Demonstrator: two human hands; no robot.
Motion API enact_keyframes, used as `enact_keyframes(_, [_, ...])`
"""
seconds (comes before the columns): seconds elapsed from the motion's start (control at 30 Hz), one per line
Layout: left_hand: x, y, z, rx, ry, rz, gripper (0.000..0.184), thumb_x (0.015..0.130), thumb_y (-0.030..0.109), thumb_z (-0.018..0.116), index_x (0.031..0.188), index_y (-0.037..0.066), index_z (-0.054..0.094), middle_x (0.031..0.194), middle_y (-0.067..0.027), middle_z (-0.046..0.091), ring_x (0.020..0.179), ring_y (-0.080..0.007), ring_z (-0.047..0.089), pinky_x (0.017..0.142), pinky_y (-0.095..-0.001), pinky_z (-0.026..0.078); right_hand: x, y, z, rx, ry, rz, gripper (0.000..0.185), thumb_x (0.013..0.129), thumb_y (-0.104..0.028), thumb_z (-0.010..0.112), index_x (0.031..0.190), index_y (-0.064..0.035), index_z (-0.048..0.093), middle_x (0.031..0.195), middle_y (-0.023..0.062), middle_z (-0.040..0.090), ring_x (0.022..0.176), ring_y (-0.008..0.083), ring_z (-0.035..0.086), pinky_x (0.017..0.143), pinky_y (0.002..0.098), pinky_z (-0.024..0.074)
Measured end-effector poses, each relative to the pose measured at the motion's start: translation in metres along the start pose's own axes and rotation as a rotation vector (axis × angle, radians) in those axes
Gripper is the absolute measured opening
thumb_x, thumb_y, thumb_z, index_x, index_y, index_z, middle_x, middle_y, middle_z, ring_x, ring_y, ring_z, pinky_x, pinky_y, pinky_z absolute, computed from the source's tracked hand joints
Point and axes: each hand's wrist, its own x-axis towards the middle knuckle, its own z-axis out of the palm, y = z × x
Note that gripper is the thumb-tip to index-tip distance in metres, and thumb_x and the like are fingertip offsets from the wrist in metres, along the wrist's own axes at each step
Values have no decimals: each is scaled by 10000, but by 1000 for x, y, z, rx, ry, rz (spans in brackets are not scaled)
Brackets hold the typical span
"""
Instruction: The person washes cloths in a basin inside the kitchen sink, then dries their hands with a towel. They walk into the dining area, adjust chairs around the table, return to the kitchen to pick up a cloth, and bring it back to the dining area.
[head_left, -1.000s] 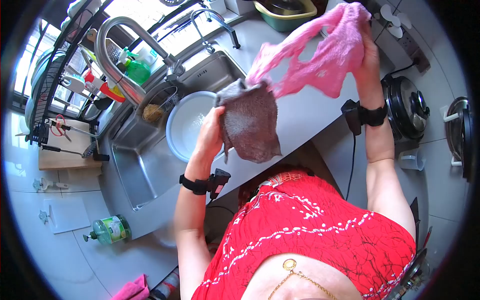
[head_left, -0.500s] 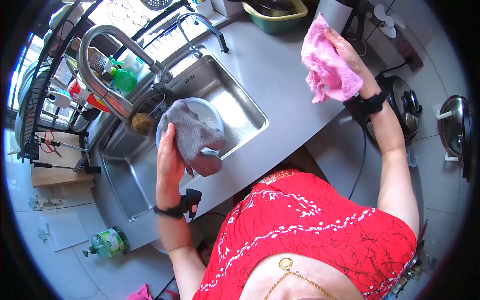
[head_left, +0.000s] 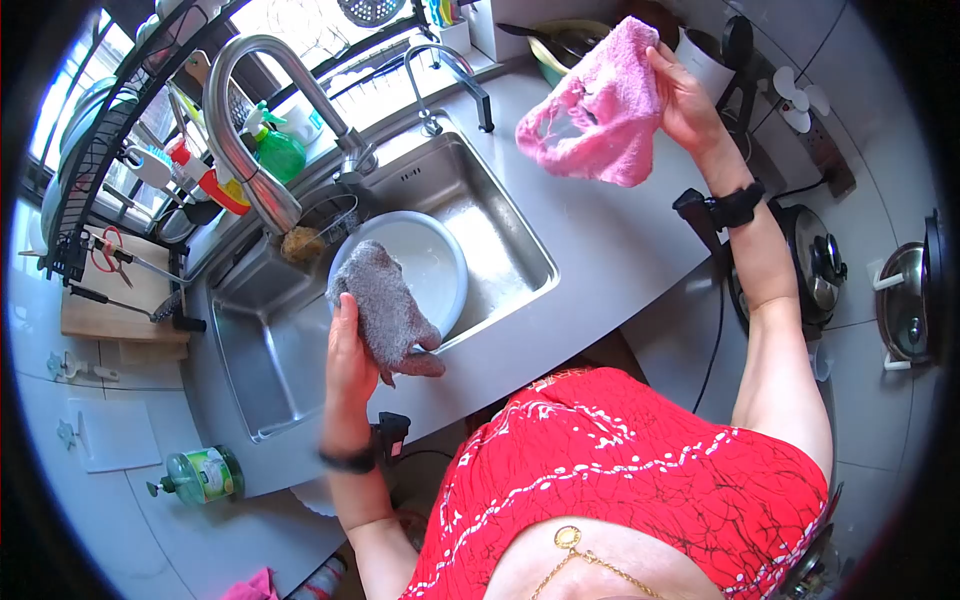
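Note:
My left hand (head_left: 352, 358) is closed on a grey cloth (head_left: 382, 305), which hangs bunched over the near rim of a white basin (head_left: 452, 250). That basin stands in the steel sink (head_left: 505, 240). Up at the right, my right hand (head_left: 688, 108) grips a fluffy pink cloth (head_left: 620, 110) by its edge. The pink cloth hangs above the counter, spread out, with a ragged hole on its left side. Most fingers of my left hand are hidden behind the grey cloth.
A curved faucet (head_left: 225, 130) arches over the sink's left part. Behind it stands a green spray bottle (head_left: 280, 155). A dish rack (head_left: 90, 150) is at the left, a soap bottle (head_left: 205, 475) at lower left. A lidded pot (head_left: 815, 260) stands at the right.
The pink cloth has swung left and opened out, so its hole shows. The grey cloth sits slightly lower and narrower, uncovering more of the basin. The camera view has shifted somewhat.

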Motion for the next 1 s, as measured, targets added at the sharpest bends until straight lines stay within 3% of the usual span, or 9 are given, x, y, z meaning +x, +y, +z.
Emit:
enact_keyframes(0.37, [4, -12, -1, 149, 53, -31, 424, 901, 132, 505, 1284, 41, 345, 1169, -123, 501, 1037, -228, 537, 873, -373, 465, 6, 5, 8, -64, 129, -29, 303, 901, -111, 483, 1201, -115, 445, 1114, 23, 548, 1034, 145, 538, 897, 330, 449])
enact_keyframes(0.4, [4, -11, 1, 152, 39, -40, 429, 897, 122, 508, 1286, 46, 345, 1169, -121, 502, 1036, -228, 538, 871, -372, 466, 4, -17, 3, 73, 85, -90, 403, 876, -59, 459, 1248, -206, 410, 1136, 50, 532, 1051, 231, 535, 872, 428, 463])
enact_keyframes(0.43, [6, -9, 4, 153, 25, -47, 433, 894, 112, 512, 1289, 50, 344, 1168, -119, 503, 1035, -228, 539, 868, -372, 468, 0, -21, -2, 133, 89, -173, 347, 858, -16, 464, 1191, -102, 423, 1130, 96, 526, 1075, 253, 514, 960, 402, 404])
enact_keyframes(0.5, [9, -6, 12, 164, 3, -59, 438, 892, 107, 512, 1293, 57, 342, 1169, -116, 504, 1030, -227, 542, 864, -370, 471, -10, -25, -45, -140, 89, -229, 292, 900, -126, 489, 1190, -116, 460, 1092, 23, 564, 994, 154, 563, 854, 339, 474])
enact_keyframes(0.57, [12, -5, 21, 186, -6, -76, 437, 897, 116, 507, 1297, 62, 339, 1171, -112, 506, 1023, -225, 546, 863, -369, 473, -31, -11, -96, -484, 291, -66, 268, 886, -154, 514, 1143, -77, 521, 1051, 48, 599, 925, 187, 595, 813, 343, 486])
enact_keyframes(0.63, [15, -6, 31, 218, -51, -98, 441, 907, 176, 505, 1297, 67, 327, 1134, -108, 520, 970, -203, 562, 782, -333, 499, -63, 13, -131, -1802, 433, 256, 276, 864, -194, 548, 1083, -26, 570, 1008, 78, 625, 899, 212, 609, 810, 330, 484])
enact_keyframes(0.7, [26, -10, 46, 216, -126, -120, 436, 922, 220, 483, 1296, 67, 320, 1112, -103, 529, 942, -187, 570, 753, -312, 507, -94, 28, -119, -1947, 331, 174, 315, 844, -227, 573, 1068, -5, 587, 990, 109, 633, 928, 225, 605, 824, 322, 476])
enact_keyframes(0.83, [43, -27, 88, 218, -395, -272, 412, 955, 275, 402, 1283, 31, 354, 1101, -79, 529, 964, -146, 550, 826, -301, 472, -119, 37, -27, -788, 89, 235, 469, 828, -239, 611, 1237, -47, 482, 1198, 61, 527, 1053, 180, 525, 885, 275, 423])
enact_keyframes(1.0, [48, -38, 147, 851, -654, -373, 329, 901, 299, 503, 1124, 62, 550, 692, 10, 552, 576, -81, 516, 474, -243, 424, -147, 45, 46, -509, -416, 376, 532, 824, -211, 628, 1287, -51, 423, 1175, 45, 515, 1067, 144, 471, 912, 253, 384])
